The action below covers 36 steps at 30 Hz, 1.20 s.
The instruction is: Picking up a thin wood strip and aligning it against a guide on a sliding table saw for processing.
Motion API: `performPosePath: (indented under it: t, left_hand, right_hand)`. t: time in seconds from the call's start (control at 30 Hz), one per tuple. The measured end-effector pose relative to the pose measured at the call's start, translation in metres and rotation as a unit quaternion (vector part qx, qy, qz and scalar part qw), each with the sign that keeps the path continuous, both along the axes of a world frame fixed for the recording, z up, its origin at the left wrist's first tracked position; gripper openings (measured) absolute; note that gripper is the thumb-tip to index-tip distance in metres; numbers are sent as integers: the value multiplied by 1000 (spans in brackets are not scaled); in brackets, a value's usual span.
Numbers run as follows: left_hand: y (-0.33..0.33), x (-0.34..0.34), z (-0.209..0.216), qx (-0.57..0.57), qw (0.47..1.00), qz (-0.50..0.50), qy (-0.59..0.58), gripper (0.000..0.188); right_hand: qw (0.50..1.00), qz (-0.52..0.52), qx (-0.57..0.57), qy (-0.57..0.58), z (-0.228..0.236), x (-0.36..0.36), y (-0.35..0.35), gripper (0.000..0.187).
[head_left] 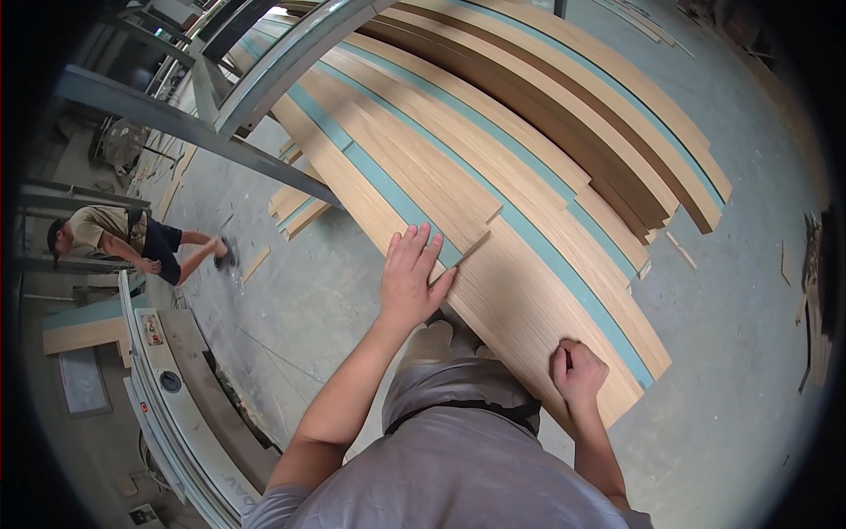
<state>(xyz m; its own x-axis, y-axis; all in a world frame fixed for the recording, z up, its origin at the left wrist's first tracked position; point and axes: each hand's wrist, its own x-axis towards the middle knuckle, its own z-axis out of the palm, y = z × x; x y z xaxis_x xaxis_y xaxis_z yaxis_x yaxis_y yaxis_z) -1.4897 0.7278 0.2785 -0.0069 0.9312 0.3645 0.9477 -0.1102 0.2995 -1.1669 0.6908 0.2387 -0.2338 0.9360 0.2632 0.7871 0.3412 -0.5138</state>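
My left hand (412,275) lies with its fingers stretched over the end of a pale wood-grain board (374,198) that has a teal strip along it. That board rests on a longer wood-grain board (520,291), also with a teal stripe, which reaches toward my body. Over the near end of this longer board is my right hand (582,374), curled into a fist. Its fingers hide whatever may be inside, and I cannot tell whether it presses on the surface. More striped boards lie side by side beyond my hands.
Stacked brown-edged boards (564,145) stand at the far right of the pile. A grey metal frame (198,132) crosses at upper left. A pale machine (176,388) stands at left, with another person (115,234) beyond it. Wood offcuts (298,210) lie on the floor.
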Motion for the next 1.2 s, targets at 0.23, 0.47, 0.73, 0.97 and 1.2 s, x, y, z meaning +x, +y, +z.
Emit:
performPosePath:
  t: [0.23,0.47,0.73,0.97,1.2]
  left_hand:
    - [0,4,-2,9,1000,5,-22,57]
    - [-3,-4,4,18,999,13,-28,57]
    - [-27,-11,-14,32,993,-12,-114,58]
    - [-232,-3,-49,-219,924,188,-249,56]
    - [-636,173,-293,-309,477,767,-297,40]
  right_hand:
    - [1000,-5,-13,-3,-1,3,-3,3]
    - [1000,22,4,-2,-4,-2,2,3]
    - [968,194,-137,77,26,-39,-11,22]
    - [843,505,-185,-9,46,-117,-19,23]
    - [651,732,-173,-107,40,-217,-94,25]
